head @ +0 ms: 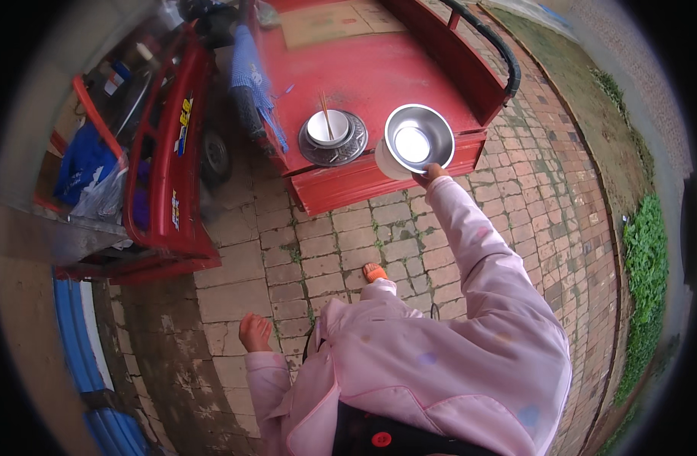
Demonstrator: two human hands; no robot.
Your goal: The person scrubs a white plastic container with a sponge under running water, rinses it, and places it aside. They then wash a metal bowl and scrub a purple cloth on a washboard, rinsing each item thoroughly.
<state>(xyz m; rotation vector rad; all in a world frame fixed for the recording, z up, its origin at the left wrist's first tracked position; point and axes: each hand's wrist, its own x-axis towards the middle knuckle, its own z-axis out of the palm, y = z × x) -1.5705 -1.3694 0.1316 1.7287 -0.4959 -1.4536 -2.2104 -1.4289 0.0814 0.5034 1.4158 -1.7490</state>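
Note:
My right hand (pixel 430 174) grips the rim of a steel basin (pixel 419 139), tilted so that its shiny inside shows, over the rear edge of a red cart bed (pixel 348 80). To its left on the bed, a white bowl (pixel 320 128) with chopsticks (pixel 326 114) across it rests on a round patterned metal tray (pixel 357 139). Low at the left, my left hand (pixel 255 332) hangs beside my body with its fingers curled; nothing shows in it.
Flattened cardboard (pixel 320 25) lies farther up the bed. A blue checked cloth (pixel 251 68) drapes over its left side. A second red vehicle (pixel 171 171) stands at left, holding a blue bag (pixel 86 159). Uneven paving bricks (pixel 325 245) lie underfoot.

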